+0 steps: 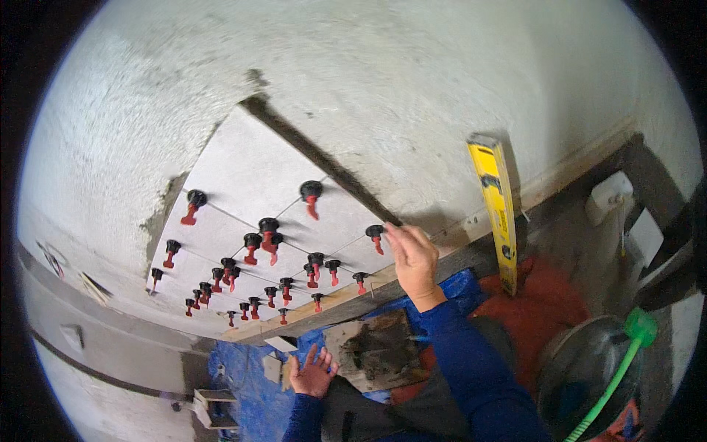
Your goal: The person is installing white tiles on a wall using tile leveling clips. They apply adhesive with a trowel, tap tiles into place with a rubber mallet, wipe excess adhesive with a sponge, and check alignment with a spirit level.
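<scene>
Several light grey tiles (254, 158) are set on the wall, their joints studded with black-and-red tile leveling clips (311, 195). My right hand (416, 264) reaches up to the right edge of the tiles. Its fingers are bent together beside a leveling clip (375, 236) with a black disc and red handle; the fingertips are at or very near the disc, and anything between them is hidden. Lower down, my left hand (313, 377) is held palm up with fingers spread and nothing in it, above the blue sheet and away from the tiles.
A yellow spirit level (495, 199) leans on the wall to the right. A wooden batten (331, 308) runs beneath the tiles. Below lie a mortar-smeared board (375, 350) and a blue sheet (250, 376). At lower right stands a dark bucket (582, 361) with a green-handled tool (615, 383).
</scene>
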`<state>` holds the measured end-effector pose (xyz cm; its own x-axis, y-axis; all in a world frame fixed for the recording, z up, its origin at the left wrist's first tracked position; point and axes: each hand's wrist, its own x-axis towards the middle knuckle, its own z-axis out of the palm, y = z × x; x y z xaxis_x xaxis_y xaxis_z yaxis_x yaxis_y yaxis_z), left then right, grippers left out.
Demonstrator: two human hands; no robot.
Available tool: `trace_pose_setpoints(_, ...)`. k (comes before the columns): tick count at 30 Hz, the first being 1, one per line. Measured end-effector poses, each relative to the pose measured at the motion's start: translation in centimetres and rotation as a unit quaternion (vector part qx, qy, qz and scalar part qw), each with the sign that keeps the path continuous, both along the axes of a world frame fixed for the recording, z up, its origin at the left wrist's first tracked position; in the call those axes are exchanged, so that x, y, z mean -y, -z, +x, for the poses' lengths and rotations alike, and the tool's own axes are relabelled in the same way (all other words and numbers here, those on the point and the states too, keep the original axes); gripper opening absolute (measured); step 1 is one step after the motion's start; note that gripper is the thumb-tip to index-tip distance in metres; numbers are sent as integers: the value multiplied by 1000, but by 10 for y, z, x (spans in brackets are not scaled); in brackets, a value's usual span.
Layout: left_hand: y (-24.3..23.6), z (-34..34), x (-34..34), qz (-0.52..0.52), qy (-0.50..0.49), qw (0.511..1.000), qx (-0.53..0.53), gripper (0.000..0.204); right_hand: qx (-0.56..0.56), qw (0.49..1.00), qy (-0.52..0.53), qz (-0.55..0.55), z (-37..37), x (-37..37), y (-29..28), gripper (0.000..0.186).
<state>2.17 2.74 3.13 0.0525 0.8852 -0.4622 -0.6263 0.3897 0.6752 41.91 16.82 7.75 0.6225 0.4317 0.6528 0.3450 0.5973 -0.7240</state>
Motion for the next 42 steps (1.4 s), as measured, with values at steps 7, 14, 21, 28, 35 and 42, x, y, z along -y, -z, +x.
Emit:
trace_pose_setpoints(7,-19,-12,47,34,-59,997,45,68,-104,992,-22,-65,-5,-21,2,15)
trace_pose_setpoints(14,-12,-33,93,122,-111,980,113,58,-144,982,-14,-121,-15,-16,33,15)
trace_pose_setpoints(21,9,-69,85,167,-127,957,202,50,186,963,52,-190,-95,23,20,58)
trace_pose_setpoints(28,33,-86,70,144,-113,958,222,47,387,850,56,-354,-101,50,-29,103)
trace_pose_setpoints(35,46,-89,56,149,-111,955,231,46,402,875,149,-224,-82,15,-126,107)
trace_pose_setpoints(42,51,-89,55,147,-131,957,211,44,401,857,133,-296,-81,13,-116,102)
